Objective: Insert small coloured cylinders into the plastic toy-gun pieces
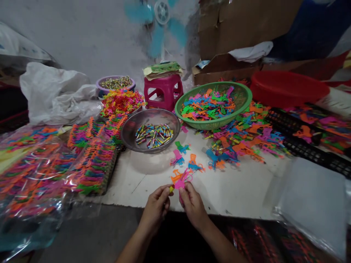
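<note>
Clamped between thumb and fingers of the left hand (157,202), a short yellow tube (172,188), round and with a reddish end. Pinched in the right hand (194,205), with fingers likewise closed together, a flat pink toy gun (179,183) of smooth plastic, near the front edge of the table (153,171) and close beside the tube; cannot tell if touching it. Just beyond, an orange toy gun (175,176), thin, with open gaps in its shape. Farther on the flat white surface, some loose toy guns (193,163) in two colours, for example orange with blue. Behind these, a round, shiny metal bowl (149,117) with slim striped tubes (155,136) inside. To the right, a green plastic basket (214,124), with small holes in its wall, holding many bright pieces, and beside it a tangled pile (248,146) of toy guns. To the left, clear, wrinkled plastic bags (33,175) over rows of coloured plastic. At the back, a glossy magenta stool (164,83), a creased white bag (52,91), and a fan (161,12) with blue blades.
</note>
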Motion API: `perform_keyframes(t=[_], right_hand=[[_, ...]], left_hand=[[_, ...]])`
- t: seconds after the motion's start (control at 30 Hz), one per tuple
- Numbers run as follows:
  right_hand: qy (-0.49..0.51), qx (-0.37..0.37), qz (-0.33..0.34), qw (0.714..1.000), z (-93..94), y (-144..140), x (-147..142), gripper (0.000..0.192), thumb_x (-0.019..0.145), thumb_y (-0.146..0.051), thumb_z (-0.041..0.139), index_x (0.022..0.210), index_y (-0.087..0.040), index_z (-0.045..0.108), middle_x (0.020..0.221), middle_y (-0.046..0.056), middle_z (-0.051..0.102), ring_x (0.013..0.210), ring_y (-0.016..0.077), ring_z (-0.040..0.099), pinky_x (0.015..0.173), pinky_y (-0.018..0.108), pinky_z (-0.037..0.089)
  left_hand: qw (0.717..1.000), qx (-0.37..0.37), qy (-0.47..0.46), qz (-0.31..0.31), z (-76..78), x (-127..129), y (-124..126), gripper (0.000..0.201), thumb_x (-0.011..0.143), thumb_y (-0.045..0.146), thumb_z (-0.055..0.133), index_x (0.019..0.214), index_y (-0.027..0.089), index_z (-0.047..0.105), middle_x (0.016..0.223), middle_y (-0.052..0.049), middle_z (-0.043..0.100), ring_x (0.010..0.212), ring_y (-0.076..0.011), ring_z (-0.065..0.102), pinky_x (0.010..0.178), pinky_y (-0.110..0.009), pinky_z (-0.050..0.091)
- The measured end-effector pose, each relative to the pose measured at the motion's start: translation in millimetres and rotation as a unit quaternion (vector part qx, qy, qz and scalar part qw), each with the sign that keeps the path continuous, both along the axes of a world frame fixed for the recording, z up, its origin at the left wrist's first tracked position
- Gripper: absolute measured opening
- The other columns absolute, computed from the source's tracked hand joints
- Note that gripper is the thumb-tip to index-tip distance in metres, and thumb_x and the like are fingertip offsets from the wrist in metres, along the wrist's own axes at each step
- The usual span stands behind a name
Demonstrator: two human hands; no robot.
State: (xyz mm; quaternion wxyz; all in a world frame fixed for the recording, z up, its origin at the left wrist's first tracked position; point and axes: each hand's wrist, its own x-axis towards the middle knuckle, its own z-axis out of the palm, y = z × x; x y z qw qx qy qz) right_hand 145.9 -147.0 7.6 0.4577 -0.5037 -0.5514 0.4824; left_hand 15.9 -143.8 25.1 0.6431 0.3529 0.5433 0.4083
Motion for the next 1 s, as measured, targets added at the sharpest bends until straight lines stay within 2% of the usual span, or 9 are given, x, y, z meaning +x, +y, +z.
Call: perform_keyframes(t=[0.17,0.3,0.4,0.47,0.57,0.7,0.8,0.9,1.0], right_hand=[[-0.037,0.008,0.016,0.999,5.0,-9,-5,0.020,0.085,-0.038,0.033,0.076,-0.021,0.040,0.049,-0.007,0.040,0.043,0.0096,0.036,0.043,0.021,0.030],[-0.033,-0.009,0.009,0.999,5.5,10,14,0.026,0.082,-0.043,0.037,0.075,-0.020,0.045,0.048,-0.006,0.042,0.042,0.0095,0.040,0.042,0.021,0.032],[-0.015,-0.024,-0.152,0.988,1.4,49,59,0.040,0.081,-0.052,0.030,0.091,-0.017,0.048,0.051,-0.005,0.048,0.042,0.0106,0.046,0.044,0.022,0.037],[-0.097,-0.020,-0.239,0.966,-5.3,74,89,0.048,0.083,-0.050,0.023,0.110,-0.015,0.042,0.067,0.002,0.058,0.051,0.0129,0.053,0.051,0.025,0.041],[-0.311,0.032,-0.203,0.928,-19.7,93,104,0.042,0.082,-0.043,0.034,0.104,-0.013,0.052,0.085,0.009,0.062,0.074,0.0188,0.056,0.067,0.032,0.042],[-0.404,0.085,-0.140,0.900,-34.5,80,78,0.022,0.071,-0.030,0.054,0.086,-0.016,0.062,0.099,0.012,0.058,0.098,0.0269,0.045,0.084,0.040,0.031],[-0.454,0.100,-0.103,0.879,-37.4,62,61,0.018,0.071,-0.024,0.054,0.086,-0.016,0.061,0.095,0.010,0.059,0.094,0.0250,0.045,0.086,0.039,0.028],[-0.483,0.100,-0.083,0.866,-37.3,48,61,0.021,0.072,-0.026,0.053,0.090,-0.016,0.058,0.095,0.008,0.059,0.091,0.0214,0.046,0.083,0.034,0.031],[-0.501,0.104,-0.078,0.856,-37.3,36,62,0.021,0.074,-0.030,0.051,0.090,-0.018,0.057,0.092,0.005,0.061,0.088,0.0187,0.048,0.079,0.030,0.034]], left_hand=[[0.989,0.106,0.099,-0.028,6.8,2,-5,0.033,0.072,0.041,0.055,0.089,0.015,0.066,0.066,0.000,0.053,0.042,-0.0042,0.038,0.039,-0.018,0.029],[0.992,0.070,0.097,-0.035,0.7,3,-2,0.032,0.074,0.039,0.053,0.093,0.016,0.064,0.073,-0.001,0.057,0.042,-0.0039,0.043,0.041,-0.019,0.032],[0.999,-0.039,0.017,0.026,-11.0,0,1,0.036,0.072,0.031,0.057,0.106,0.019,0.053,0.087,-0.003,0.058,0.045,-0.0046,0.047,0.037,-0.017,0.030],[0.991,-0.093,-0.055,0.077,-16.1,-4,3,0.041,0.065,0.014,0.061,0.104,0.018,0.049,0.091,-0.005,0.057,0.055,-0.0071,0.054,0.041,-0.016,0.036],[0.975,-0.133,-0.142,0.104,-14.6,-9,6,0.051,0.054,-0.007,0.055,0.099,0.015,0.047,0.094,-0.009,0.057,0.075,-0.0135,0.061,0.062,-0.021,0.047],[0.967,-0.175,-0.163,0.086,-5.3,-13,7,0.051,0.058,-0.007,0.056,0.102,0.017,0.045,0.109,-0.012,0.054,0.084,-0.0181,0.061,0.067,-0.025,0.050],[0.972,-0.187,-0.123,0.075,-5.0,-19,5,0.046,0.064,0.002,0.061,0.104,0.020,0.048,0.117,-0.010,0.052,0.081,-0.0167,0.062,0.057,-0.021,0.051],[0.976,-0.200,-0.073,0.042,-10.6,-22,5,0.040,0.065,0.008,0.063,0.101,0.020,0.053,0.114,-0.008,0.054,0.049,-0.0035,0.053,0.029,-0.010,0.032],[0.973,-0.229,-0.019,0.016,-15.5,-14,8,0.029,0.066,0.020,0.065,0.094,0.017,0.060,0.106,-0.007,0.059,0.038,0.0001,0.040,0.024,-0.010,0.026]])
